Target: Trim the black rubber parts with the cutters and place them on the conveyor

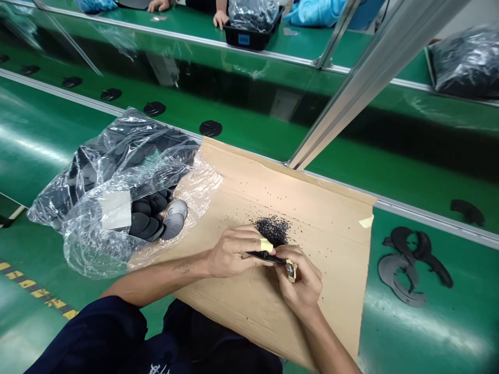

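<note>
**Fine Work Over a Cardboard Sheet [327,223]**

At the left of the green counter [39,145], a clear plastic bag [113,171] lies bulging with dark moulded pieces. Black oval pads [141,224] and two grey-faced oval pads [173,221] sit at its mouth, beside the sheet.

Moving right, the left hand [234,252] is curled closed around a slim black tool [265,255], possibly tweezers, with yellowish tape [266,245] wrapped on one finger. The tool's far end meets the right hand [300,280], whose fingers are pinched closed on a small silvery piece [289,270], mostly hidden, with tape around it or around a fingertip. Just above the hands, a heap of black granules [273,231] sits on the cardboard, with stray grains scattered about.

Farther right, flat dark curved scraps [409,265] lie on the counter. Across the aluminium rail [374,88], a co-worker's hand [220,18] rests near a black tray [245,36].

The silvery piece looks light and stiff, but small enough to slip, so its rim seems the surest hold. The granules would likely scatter at a touch.
</note>
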